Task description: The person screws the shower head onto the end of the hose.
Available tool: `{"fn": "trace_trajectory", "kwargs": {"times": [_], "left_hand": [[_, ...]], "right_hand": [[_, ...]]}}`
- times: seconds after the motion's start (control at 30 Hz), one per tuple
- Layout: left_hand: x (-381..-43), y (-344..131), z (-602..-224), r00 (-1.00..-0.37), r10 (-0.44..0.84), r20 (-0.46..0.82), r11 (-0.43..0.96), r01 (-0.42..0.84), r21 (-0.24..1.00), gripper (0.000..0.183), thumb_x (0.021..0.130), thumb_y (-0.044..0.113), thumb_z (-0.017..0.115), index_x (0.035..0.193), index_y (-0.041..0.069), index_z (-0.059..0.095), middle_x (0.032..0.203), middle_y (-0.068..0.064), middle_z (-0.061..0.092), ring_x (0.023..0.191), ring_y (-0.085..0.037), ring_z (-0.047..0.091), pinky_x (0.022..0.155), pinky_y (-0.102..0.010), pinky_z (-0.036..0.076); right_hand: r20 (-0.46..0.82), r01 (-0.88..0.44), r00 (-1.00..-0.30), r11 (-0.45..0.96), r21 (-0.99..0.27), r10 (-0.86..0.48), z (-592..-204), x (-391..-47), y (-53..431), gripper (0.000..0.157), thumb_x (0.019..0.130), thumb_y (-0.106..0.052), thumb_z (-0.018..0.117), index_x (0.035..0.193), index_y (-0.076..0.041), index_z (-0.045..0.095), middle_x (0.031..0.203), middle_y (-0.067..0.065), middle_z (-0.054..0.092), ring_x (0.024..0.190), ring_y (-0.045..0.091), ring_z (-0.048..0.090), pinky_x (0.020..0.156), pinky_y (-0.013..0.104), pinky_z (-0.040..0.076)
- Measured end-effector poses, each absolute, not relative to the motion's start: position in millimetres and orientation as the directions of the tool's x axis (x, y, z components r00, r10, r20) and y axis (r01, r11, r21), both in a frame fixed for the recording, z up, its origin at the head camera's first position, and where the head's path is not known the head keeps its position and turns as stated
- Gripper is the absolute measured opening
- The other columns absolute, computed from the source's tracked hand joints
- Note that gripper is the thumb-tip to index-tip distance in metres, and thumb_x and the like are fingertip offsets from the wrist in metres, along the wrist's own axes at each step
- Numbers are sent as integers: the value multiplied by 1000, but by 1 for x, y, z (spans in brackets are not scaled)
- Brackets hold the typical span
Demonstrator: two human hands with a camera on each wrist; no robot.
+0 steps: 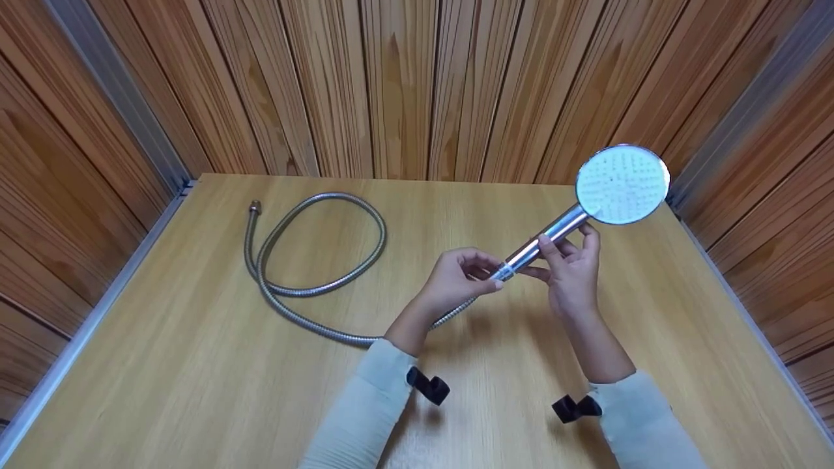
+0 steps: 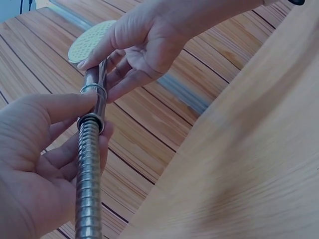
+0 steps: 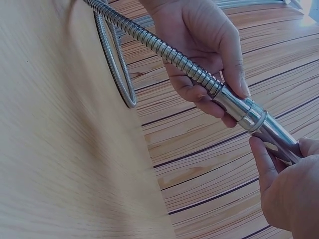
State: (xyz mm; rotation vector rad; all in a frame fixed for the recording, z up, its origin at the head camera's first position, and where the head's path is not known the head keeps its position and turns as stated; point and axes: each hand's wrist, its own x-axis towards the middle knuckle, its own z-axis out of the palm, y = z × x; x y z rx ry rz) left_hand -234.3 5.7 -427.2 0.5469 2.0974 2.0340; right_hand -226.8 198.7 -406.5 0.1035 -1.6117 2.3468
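A chrome shower head (image 1: 622,184) with a round pale spray face is held up over the table, tilted toward the upper right. My right hand (image 1: 575,277) grips its handle (image 1: 554,231) between thumb and fingers. At the handle's lower end, my left hand (image 1: 456,283) pinches the smooth metal hose connector (image 3: 234,103). In the right wrist view the connector meets the handle end at a ring. From the connector the ribbed metal hose (image 2: 88,184) runs down past the left palm. The threads inside the joint are hidden.
The hose (image 1: 326,332) loops over the left part of the wooden table (image 1: 195,365). Its free end carries a small metal nut (image 1: 255,207) near the back left. Wood-panelled walls (image 1: 404,91) stand behind and at both sides.
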Motion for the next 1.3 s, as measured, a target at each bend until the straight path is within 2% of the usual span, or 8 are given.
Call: {"fn": "trace_trajectory", "kwargs": {"times": [0.17, 0.37, 0.53, 0.77, 1.07, 1.2, 1.3], "left_hand": [[-232, 6, -424, -929, 356, 107, 44, 131, 990, 28, 78, 10, 83, 100, 21, 71, 98, 2, 67, 91, -18, 64, 77, -33, 53], [-233, 2, -429, -908, 393, 143, -15, 149, 989, 19, 86, 9, 75, 103, 17, 73, 101, 2, 69, 93, -21, 65, 79, -34, 53], [-234, 1, -430, -904, 407, 132, -32, 130, 991, 20, 87, 10, 74, 105, 18, 74, 102, 1, 70, 94, -22, 66, 82, -34, 54], [-235, 1, -428, -891, 440, 113, -53, 100, 994, 21, 88, 5, 72, 108, 9, 73, 98, -3, 71, 90, -20, 68, 81, -31, 54], [-233, 2, -427, -922, 375, 102, 33, 123, 992, 26, 79, 13, 82, 101, 22, 72, 98, 1, 68, 90, -19, 63, 75, -33, 53], [-232, 2, -427, -922, 376, 95, 33, 115, 993, 28, 78, 13, 83, 101, 22, 71, 100, -1, 65, 90, -20, 63, 72, -34, 56], [-232, 0, -426, -907, 405, 117, -9, 124, 992, 28, 79, 10, 82, 104, 18, 71, 103, -3, 64, 90, -22, 64, 71, -35, 57]], "right_hand": [[197, -253, -961, -339, -906, 193, -406, -226, 198, 55, 91, -9, 67, 134, -17, 33, 97, 11, 62, 80, 22, 67, 63, 43, 58], [230, -287, -953, -344, -894, 197, -409, -227, 198, 54, 92, -6, 66, 134, -16, 34, 95, 10, 64, 77, 22, 68, 61, 44, 58], [242, -298, -950, -342, -891, 197, -408, -226, 198, 55, 92, -7, 65, 135, -17, 34, 96, 10, 63, 77, 22, 67, 62, 44, 58], [262, -313, -947, -345, -885, 186, -407, -224, 198, 56, 93, -8, 65, 137, -17, 32, 100, 12, 62, 80, 23, 67, 65, 44, 57], [257, -304, -949, -330, -893, 181, -406, -223, 198, 56, 93, -10, 65, 137, -17, 32, 101, 12, 62, 83, 23, 67, 67, 45, 57], [259, -306, -948, -320, -897, 182, -406, -223, 197, 55, 93, -10, 65, 137, -17, 32, 101, 11, 61, 83, 22, 67, 67, 45, 57], [275, -323, -943, -316, -892, 188, -407, -224, 197, 54, 93, -7, 64, 135, -16, 33, 97, 11, 62, 79, 22, 67, 64, 45, 57]]}}
